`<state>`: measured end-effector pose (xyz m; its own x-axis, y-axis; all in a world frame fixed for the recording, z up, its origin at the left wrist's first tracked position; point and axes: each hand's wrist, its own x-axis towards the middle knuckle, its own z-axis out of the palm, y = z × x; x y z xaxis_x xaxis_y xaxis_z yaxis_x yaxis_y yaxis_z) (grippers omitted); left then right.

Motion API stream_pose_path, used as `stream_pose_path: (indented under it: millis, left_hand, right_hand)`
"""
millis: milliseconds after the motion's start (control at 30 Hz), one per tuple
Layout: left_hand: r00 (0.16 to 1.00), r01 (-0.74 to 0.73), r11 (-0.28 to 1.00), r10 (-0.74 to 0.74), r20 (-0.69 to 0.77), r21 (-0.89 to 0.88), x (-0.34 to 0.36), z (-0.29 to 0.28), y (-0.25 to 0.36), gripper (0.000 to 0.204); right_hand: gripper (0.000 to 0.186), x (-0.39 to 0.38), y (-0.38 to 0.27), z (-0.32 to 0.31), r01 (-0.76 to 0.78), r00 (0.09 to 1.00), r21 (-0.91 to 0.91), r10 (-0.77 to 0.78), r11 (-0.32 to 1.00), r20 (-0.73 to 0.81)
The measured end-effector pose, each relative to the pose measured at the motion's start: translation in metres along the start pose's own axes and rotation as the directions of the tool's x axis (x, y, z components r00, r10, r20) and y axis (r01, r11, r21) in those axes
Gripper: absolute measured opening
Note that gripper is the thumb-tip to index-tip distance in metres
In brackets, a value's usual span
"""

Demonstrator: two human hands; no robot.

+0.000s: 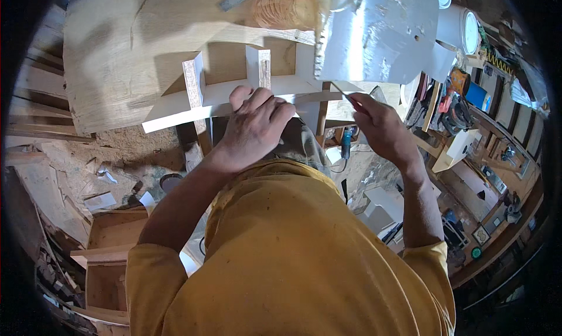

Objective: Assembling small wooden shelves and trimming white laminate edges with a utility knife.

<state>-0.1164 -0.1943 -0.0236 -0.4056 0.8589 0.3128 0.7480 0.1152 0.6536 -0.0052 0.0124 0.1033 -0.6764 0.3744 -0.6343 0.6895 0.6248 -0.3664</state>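
A long white board (175, 120) lies across the near edge of the workbench, with two short upright white pieces (258, 66) standing against it. My left hand (255, 122) is closed over the near edge of this board, its fingers curled around it. My right hand (383, 128) is closed on a thin, pointed hand tool (339, 89) whose exact kind I cannot make out. The tool's tip points up and left, near the right end of the board. My palm and fingers hide most of its handle.
A plywood sheet (117, 60) covers the bench. A glossy white panel (380, 37) with smears stands at the back right, beside white buckets (459, 30). Wooden drawer boxes (117, 229) are stacked at the lower left; a cluttered tool shelf (468, 183) lies at the right.
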Motion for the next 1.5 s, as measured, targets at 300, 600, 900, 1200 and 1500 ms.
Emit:
stream_pose_path:
  millis: [300,600,900,1200,1500]
  left_hand:
    - [0.847,0.375,0.896,-0.227,0.480,-0.238,-0.038,-0.011,0.080,0.055]
    - [0.378,0.004,-0.468,-0.817,0.435,-0.884,0.029,0.052,0.111,0.061]
    - [0.367,-0.119,-0.450,-0.848,0.382,-0.885,0.013,0.033,0.122,0.059]
    - [0.408,0.701,0.641,-0.720,-0.562,-0.312,-0.080,0.091,0.101,0.050]
    - [0.460,0.711,0.577,-0.814,-0.355,-0.401,-0.031,0.064,0.050,0.035]
  right_hand:
    - [0.038,-0.065,0.129,0.049,-0.147,0.987,0.273,0.157,0.951,-0.017]
    - [0.045,-0.070,0.163,0.044,-0.001,0.998,0.414,-0.025,0.910,0.056]
    - [0.040,-0.068,0.209,0.044,0.140,0.989,0.379,-0.144,0.915,-0.019]
    - [0.034,-0.011,0.174,0.026,0.379,0.884,0.213,-0.285,0.900,-0.371]
    - [0.020,0.054,0.155,0.042,0.409,0.909,0.311,-0.350,0.858,-0.228]
